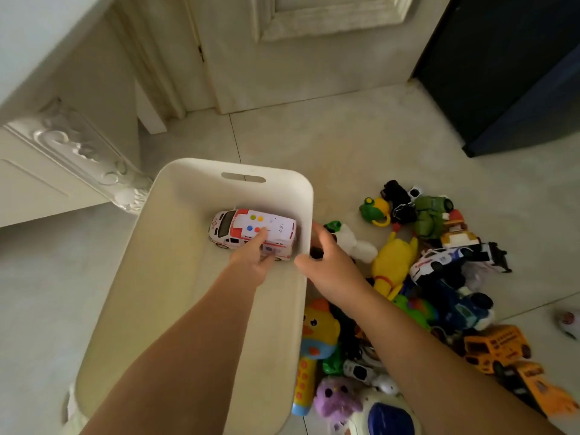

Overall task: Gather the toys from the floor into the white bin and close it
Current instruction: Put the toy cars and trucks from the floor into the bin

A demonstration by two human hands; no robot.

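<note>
Toy ambulance sits inside the white bin, centre of frame. Our left hand holds it, fingers over roof and side. Our right hand hovers at the bin's right rim, fingers spread wide, holding nothing. We judge the ambulance to be light, rigid, smooth plastic, best gripped across the body. The other toys lie on the floor, right of frame.

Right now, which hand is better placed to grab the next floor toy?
The right hand: empty, it hovers at the rim of the white bin, beside the toy pile. The left hand holds the toy ambulance inside the bin.
</note>
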